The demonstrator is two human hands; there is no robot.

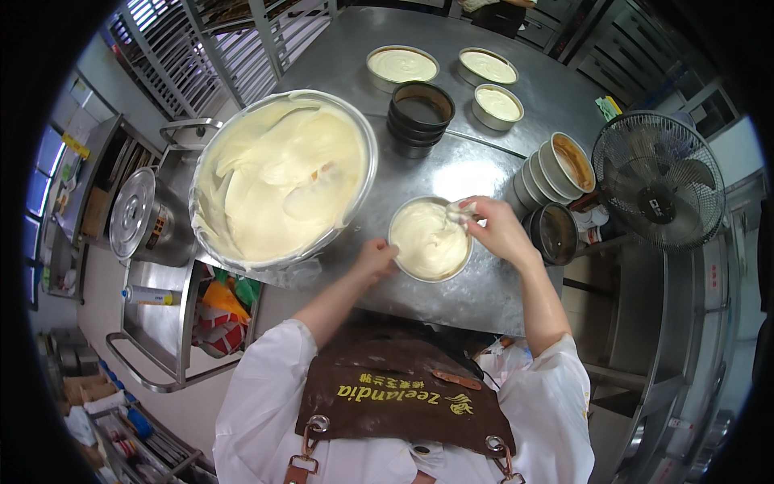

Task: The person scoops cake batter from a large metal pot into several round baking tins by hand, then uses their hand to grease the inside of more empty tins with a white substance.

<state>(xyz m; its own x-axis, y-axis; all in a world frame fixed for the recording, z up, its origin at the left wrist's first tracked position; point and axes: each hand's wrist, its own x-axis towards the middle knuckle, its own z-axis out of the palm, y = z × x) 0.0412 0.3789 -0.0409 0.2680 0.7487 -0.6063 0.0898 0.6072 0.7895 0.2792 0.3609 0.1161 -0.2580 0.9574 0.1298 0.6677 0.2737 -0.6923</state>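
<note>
On the steel table before me stands a round cake tin [414, 275] filled with pale, swirled batter [427, 242]. My left hand [376, 259] has its fingers closed on the tin's left rim. From the right, my right hand [493, 229] reaches over the tin, its fingers closed around a small batter-smeared tool [458, 214] that touches the batter at the upper right. The tool's exact kind cannot be made out. Left of the tin, a very large metal bowl [370, 161] holds a mass of the same pale batter, with smears along its rim.
Filled tins [498, 123] stand at the table's far side, near a stack of dark tins [413, 139]. Stacked lined tins [538, 179], a dark tin [555, 234] and a fan [659, 181] are at right. Left are a lidded pot [161, 234] and a steel cart [165, 331].
</note>
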